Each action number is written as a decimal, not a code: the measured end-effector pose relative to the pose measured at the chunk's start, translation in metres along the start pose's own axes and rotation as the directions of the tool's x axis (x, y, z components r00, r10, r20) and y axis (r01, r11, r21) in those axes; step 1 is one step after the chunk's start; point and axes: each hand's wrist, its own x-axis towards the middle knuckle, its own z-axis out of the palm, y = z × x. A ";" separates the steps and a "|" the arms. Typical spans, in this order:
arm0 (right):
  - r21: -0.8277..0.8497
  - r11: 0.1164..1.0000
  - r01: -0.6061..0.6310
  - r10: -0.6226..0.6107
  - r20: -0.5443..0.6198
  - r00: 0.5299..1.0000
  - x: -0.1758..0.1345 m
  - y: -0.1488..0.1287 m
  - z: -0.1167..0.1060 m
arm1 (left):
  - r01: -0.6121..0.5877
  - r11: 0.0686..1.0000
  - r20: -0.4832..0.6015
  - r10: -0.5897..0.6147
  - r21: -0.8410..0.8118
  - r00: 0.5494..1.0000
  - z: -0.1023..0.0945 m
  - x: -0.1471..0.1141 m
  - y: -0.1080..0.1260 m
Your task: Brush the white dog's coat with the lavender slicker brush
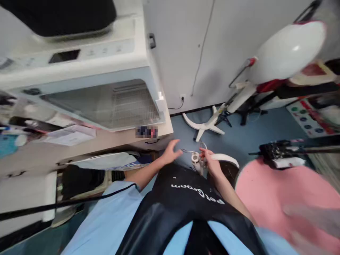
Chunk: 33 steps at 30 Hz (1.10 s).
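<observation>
My left hand (170, 153) is in front of the black apron, its thumb and fingers apart, close to the end of a thin white cord (188, 151). Just to the right, my right hand (211, 161) pinches that cord, which makes a small loop above the fingertips. Between the two hands, near the apron, is a white device (196, 160) with a round grey-centred top; its lower part is partly hidden. What kind of device it is I cannot make out.
A white cabinet (156, 71) with a glass door stands on a drawer counter (117, 141) at left. A white star-shaped stand base (203, 126) is on the blue floor ahead. At right are a pink round tabletop (268, 187) and a large white dryer-like head (289, 53).
</observation>
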 end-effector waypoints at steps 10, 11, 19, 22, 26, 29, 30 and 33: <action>0.099 0.990 0.098 -0.114 0.174 0.978 0.011 -0.025 -0.041 | -0.130 0.968 0.317 0.057 0.215 0.947 0.051 0.076 0.095; 0.126 0.987 0.096 -0.114 0.141 0.984 0.011 -0.022 -0.045 | -0.193 0.956 0.336 0.111 0.223 0.936 0.052 0.077 0.100; -0.003 0.969 0.248 -0.241 0.221 0.945 0.018 -0.001 -0.088 | -0.207 0.967 0.293 0.157 0.147 0.943 0.102 0.076 0.125; -0.152 0.949 0.277 -0.236 0.244 0.941 0.017 0.010 -0.112 | -0.033 0.999 0.165 0.027 0.030 0.986 0.095 0.077 0.108; -0.449 0.821 0.352 -0.188 0.370 0.910 0.002 0.016 -0.113 | -0.035 0.996 0.078 0.042 -0.087 0.996 0.058 0.078 0.094; -0.503 0.716 0.484 -0.286 0.422 0.860 -0.007 0.000 -0.095 | 0.014 0.986 0.285 0.035 -0.167 0.958 0.032 0.084 0.095; -0.496 0.699 0.515 -0.340 0.403 0.850 -0.007 -0.009 -0.088 | 0.039 0.981 0.367 0.034 -0.189 0.930 0.025 0.087 0.097; -0.453 0.663 0.595 -0.492 0.334 0.804 -0.005 -0.033 -0.071 | 0.023 0.978 0.489 0.082 -0.206 0.868 0.005 0.095 0.109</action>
